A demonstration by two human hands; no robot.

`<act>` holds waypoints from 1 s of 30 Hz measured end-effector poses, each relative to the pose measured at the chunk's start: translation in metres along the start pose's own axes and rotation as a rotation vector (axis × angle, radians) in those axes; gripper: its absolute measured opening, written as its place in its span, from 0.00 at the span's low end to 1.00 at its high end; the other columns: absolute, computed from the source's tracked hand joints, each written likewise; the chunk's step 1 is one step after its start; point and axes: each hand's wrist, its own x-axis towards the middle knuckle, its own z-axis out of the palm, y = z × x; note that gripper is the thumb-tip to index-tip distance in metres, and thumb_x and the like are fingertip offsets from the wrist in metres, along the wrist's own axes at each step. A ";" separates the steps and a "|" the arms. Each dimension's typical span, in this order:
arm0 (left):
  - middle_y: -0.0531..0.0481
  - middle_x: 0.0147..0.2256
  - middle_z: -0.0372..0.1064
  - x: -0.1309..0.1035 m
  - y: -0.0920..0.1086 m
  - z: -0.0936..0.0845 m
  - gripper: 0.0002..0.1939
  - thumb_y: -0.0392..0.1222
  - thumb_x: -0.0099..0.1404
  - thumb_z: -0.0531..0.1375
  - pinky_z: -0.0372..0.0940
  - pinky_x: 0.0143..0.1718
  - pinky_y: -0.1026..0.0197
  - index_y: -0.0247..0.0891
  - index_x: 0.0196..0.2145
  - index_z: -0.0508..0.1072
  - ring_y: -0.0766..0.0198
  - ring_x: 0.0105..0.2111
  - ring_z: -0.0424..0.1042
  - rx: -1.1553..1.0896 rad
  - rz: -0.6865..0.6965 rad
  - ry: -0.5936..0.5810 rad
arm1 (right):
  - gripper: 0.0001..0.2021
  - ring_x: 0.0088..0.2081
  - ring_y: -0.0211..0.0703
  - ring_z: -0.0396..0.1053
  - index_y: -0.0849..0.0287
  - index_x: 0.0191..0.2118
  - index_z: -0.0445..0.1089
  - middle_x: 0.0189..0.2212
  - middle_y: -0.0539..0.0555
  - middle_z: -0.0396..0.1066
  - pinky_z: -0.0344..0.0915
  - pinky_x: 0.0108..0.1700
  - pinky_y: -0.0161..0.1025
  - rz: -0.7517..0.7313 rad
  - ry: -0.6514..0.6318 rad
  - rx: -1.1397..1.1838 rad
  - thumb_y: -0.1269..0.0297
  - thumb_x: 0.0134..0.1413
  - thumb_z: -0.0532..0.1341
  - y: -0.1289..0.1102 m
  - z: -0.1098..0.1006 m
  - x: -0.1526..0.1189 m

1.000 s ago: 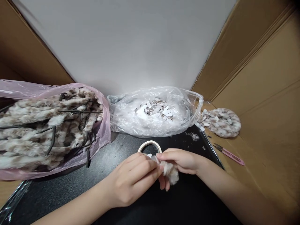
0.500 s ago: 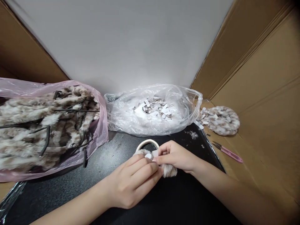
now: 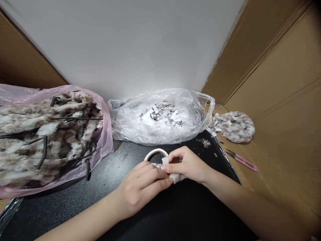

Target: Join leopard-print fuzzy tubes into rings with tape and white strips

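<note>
Close together over the black work surface (image 3: 200, 207), both hands work at a fluffy white-and-brown fur piece (image 3: 177, 177). My left hand (image 3: 142, 187) is closed on it and covers much of its length. Between thumb and fingers, my right hand (image 3: 185, 164) pinches a small pale strip of tape (image 3: 165, 160) beside the left fingertips. Just behind the hands lies a roll of masking tape (image 3: 149, 154), partly hidden by the fur and fingers.
A pink plastic bag (image 3: 107, 134) of fur strips with black cords lies at left. Behind the hands is a clear bag (image 3: 127, 130) of white paper tags. At right are a coiled fur piece (image 3: 238, 126), pink thread snips (image 3: 244, 162) and cardboard walls (image 3: 283, 90).
The view has shifted slightly. My left fingers have moved over the fur, and a white piece that showed beside them is now hidden. My right hand still pinches the tape strip.
</note>
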 end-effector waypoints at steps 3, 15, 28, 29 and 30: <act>0.49 0.37 0.75 -0.003 -0.001 0.003 0.13 0.29 0.66 0.60 0.65 0.37 0.62 0.40 0.46 0.73 0.65 0.35 0.72 -0.037 -0.060 0.051 | 0.18 0.21 0.32 0.63 0.64 0.21 0.73 0.18 0.47 0.68 0.58 0.24 0.31 -0.033 0.034 0.047 0.55 0.30 0.76 0.000 0.002 -0.002; 0.48 0.36 0.75 0.006 0.008 0.007 0.06 0.34 0.62 0.63 0.67 0.30 0.68 0.40 0.32 0.81 0.66 0.31 0.74 -0.488 -0.674 0.165 | 0.15 0.26 0.32 0.63 0.63 0.23 0.75 0.26 0.49 0.67 0.59 0.28 0.33 -0.226 0.059 -0.021 0.57 0.35 0.75 0.005 -0.001 0.001; 0.56 0.25 0.66 0.014 0.006 0.013 0.16 0.44 0.56 0.67 0.60 0.23 0.71 0.36 0.31 0.63 0.72 0.23 0.64 -1.088 -1.151 0.039 | 0.11 0.22 0.33 0.63 0.64 0.24 0.75 0.19 0.49 0.70 0.59 0.25 0.31 -0.151 0.090 -0.071 0.61 0.39 0.73 -0.001 0.004 -0.006; 0.56 0.24 0.66 0.014 0.005 0.013 0.15 0.44 0.56 0.67 0.58 0.21 0.72 0.36 0.31 0.64 0.73 0.22 0.63 -1.085 -1.153 0.008 | 0.10 0.24 0.34 0.64 0.64 0.24 0.76 0.20 0.50 0.71 0.60 0.26 0.32 -0.187 0.105 -0.136 0.62 0.40 0.72 -0.001 0.003 -0.007; 0.56 0.24 0.66 0.014 0.004 0.012 0.15 0.44 0.56 0.67 0.55 0.19 0.73 0.36 0.32 0.64 0.74 0.21 0.62 -1.076 -1.158 -0.014 | 0.09 0.25 0.35 0.65 0.64 0.25 0.76 0.21 0.51 0.72 0.60 0.27 0.32 -0.217 0.123 -0.194 0.63 0.41 0.72 -0.002 0.003 -0.007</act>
